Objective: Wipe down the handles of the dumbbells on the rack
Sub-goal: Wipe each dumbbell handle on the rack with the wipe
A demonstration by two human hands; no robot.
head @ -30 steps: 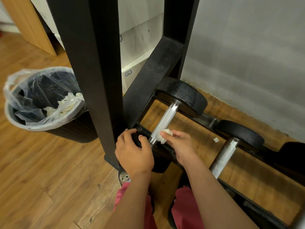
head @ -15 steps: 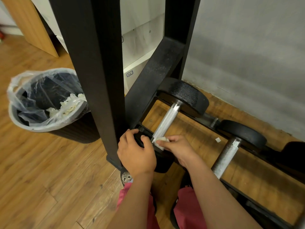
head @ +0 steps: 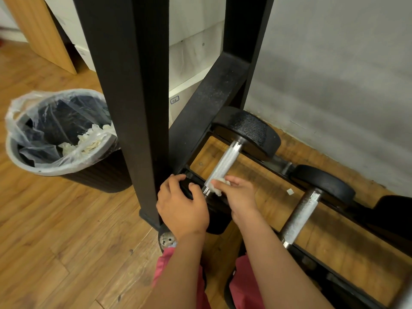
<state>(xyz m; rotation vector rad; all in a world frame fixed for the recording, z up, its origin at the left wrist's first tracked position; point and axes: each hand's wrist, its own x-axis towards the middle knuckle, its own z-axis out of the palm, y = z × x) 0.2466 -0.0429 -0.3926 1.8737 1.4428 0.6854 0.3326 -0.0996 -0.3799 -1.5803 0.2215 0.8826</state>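
Observation:
A black dumbbell lies across the lowest rails of the black rack [head: 207, 103]; its knurled silver handle [head: 225, 162] runs from the far weight [head: 249, 130] toward me. My right hand [head: 239, 197] pinches a small white wipe [head: 219, 186] against the near end of that handle. My left hand [head: 181, 204] curls over the dumbbell's near black weight, which it mostly hides. A second dumbbell with a duller handle [head: 301, 216] rests to the right.
A thick black rack upright [head: 131, 97] stands just left of my hands. A bin [head: 60, 139] lined with clear plastic holds used white wipes, on the wooden floor at left. A grey wall runs behind the rack. A tiny white scrap [head: 289, 191] lies under the rails.
My right hand slid the wipe a little down the handle toward its near end, then eased slightly back up. My left hand stayed on the near weight.

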